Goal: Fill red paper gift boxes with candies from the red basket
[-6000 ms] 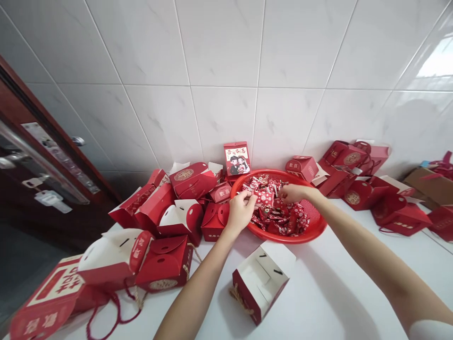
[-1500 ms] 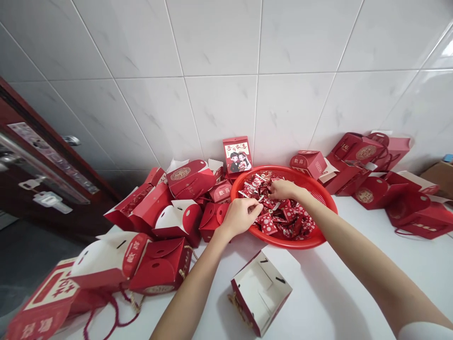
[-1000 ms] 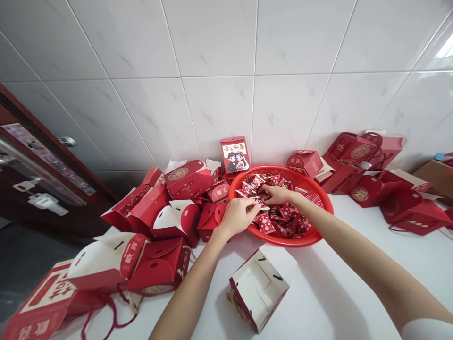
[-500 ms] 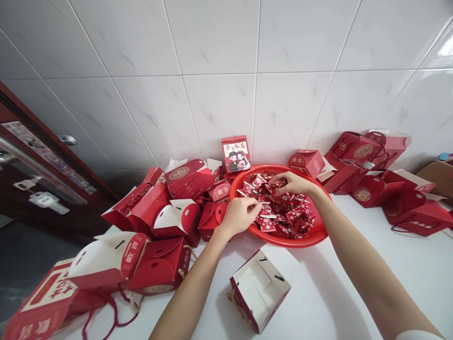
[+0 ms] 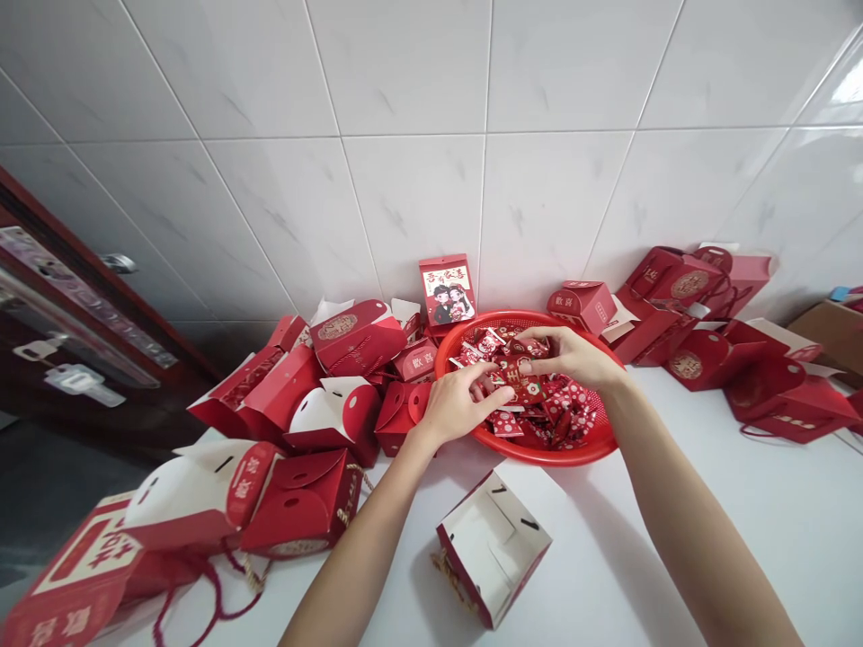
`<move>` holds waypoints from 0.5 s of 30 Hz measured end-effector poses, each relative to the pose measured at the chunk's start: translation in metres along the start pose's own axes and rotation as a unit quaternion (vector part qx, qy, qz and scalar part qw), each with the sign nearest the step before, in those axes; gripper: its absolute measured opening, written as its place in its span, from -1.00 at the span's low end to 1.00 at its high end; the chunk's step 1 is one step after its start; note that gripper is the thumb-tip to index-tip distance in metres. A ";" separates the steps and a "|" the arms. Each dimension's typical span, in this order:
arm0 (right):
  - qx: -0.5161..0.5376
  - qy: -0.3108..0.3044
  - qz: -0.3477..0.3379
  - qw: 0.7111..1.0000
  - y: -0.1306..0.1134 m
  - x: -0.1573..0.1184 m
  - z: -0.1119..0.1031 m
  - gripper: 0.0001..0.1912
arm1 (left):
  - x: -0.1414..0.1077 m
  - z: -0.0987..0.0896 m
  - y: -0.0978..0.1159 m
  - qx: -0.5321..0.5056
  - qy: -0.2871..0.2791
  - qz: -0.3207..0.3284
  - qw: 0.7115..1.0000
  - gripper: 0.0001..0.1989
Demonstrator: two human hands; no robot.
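Note:
A red plastic basket (image 5: 573, 456) holds many small red wrapped candies (image 5: 573, 409), some dotted white. Over its right side, my right hand (image 5: 573, 355) pinches a larger red candy packet (image 5: 524, 381) with gold lettering between thumb and fingers. My left hand (image 5: 462, 402) is at the basket's left side, thumb and fingers apart beside the packet's left edge; whether a fingertip touches it I cannot tell. In front of the basket an open-topped red gift box (image 5: 495, 548) with a white inside and rope handle stands on the white table (image 5: 607, 557).
Several red gift boxes (image 5: 357, 337) crowd the left side, some with flaps up. More red boxes (image 5: 684, 279) stand at the right. A box with a cartoon couple (image 5: 449, 289) leans against the tiled wall (image 5: 411, 207). A dark door with keys (image 5: 84, 382) is at far left.
My right hand has lifted a larger red packet into view from among the candies. My left hand has gone from pinched to spread fingers near it. The view has shifted slightly.

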State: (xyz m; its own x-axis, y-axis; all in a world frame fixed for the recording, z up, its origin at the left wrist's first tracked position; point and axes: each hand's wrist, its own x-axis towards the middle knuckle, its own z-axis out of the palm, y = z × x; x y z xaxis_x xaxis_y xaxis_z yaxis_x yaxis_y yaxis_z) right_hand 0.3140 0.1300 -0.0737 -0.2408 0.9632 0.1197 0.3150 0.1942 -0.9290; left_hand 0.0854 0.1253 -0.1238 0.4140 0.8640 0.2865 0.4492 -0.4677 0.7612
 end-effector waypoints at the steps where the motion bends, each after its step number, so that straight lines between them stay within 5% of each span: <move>1: 0.000 0.005 0.000 1.000 -0.002 -0.003 0.005 -0.46 | 0.000 -0.001 0.000 -0.002 0.000 0.000 1.000 -0.52; 5: 0.004 0.026 -0.014 1.000 -0.008 -0.012 0.022 -0.49 | 0.000 -0.006 -0.001 -0.020 -0.034 0.024 0.999 -0.67; 10: 0.027 0.088 -0.005 0.996 -0.007 -0.022 0.028 -0.49 | 0.004 -0.009 -0.001 -0.200 -0.017 0.010 0.980 -0.65; 15: 0.066 0.042 0.055 0.995 0.000 -0.028 0.024 -0.40 | 0.008 -0.008 -0.001 -0.303 0.020 -0.043 0.952 -0.58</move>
State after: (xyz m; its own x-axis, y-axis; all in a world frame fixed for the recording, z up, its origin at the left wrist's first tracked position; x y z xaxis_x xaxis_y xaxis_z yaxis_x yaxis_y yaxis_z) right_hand 0.2989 0.0987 -0.0853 -0.1329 0.9904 0.0379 0.2113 0.0657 -0.9752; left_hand 0.0816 0.1346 -0.1174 0.3606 0.9064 0.2202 -0.0634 -0.2117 0.9753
